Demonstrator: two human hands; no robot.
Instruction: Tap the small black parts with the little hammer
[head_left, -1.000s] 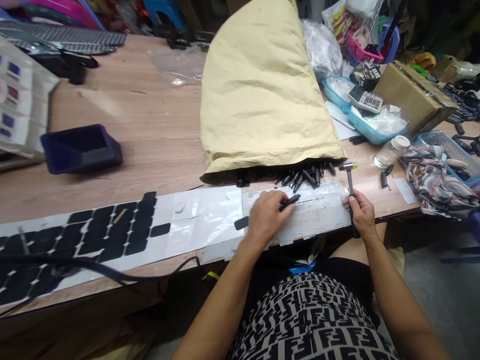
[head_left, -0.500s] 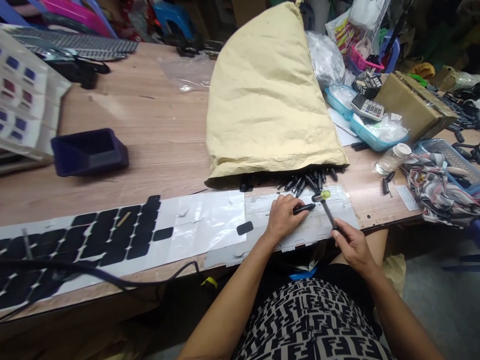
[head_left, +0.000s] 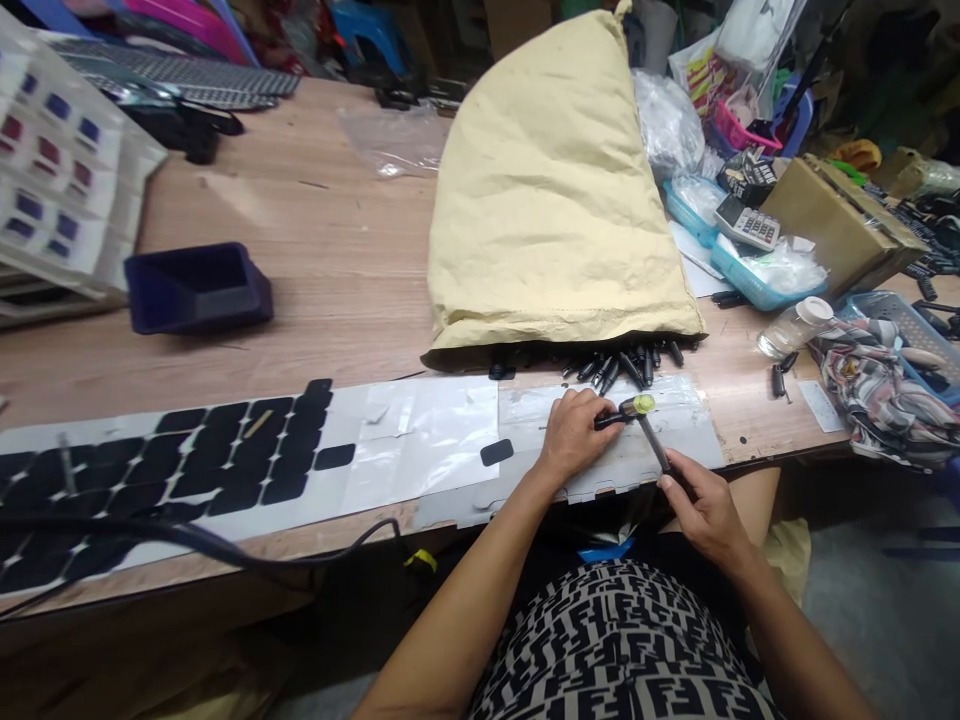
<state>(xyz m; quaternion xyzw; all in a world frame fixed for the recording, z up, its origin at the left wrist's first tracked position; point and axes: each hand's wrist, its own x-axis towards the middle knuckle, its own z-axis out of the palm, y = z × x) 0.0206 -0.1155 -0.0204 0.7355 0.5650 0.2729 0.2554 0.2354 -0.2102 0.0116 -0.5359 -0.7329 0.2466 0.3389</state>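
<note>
Right grip [head_left: 699,500] snug around hammer [head_left: 654,443]

Calculator [head_left: 748,222] (near a cardboard box [head_left: 832,222]), clear jar [head_left: 787,331].

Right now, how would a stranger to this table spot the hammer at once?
Start at the big pale yellow sack on the table, then drop to the small black parts lying along its near edge. Just nearer than those, the person's right hand grips the hammer. Its bright yellow-green tip and grey metal shaft set it apart from the black parts.
</note>
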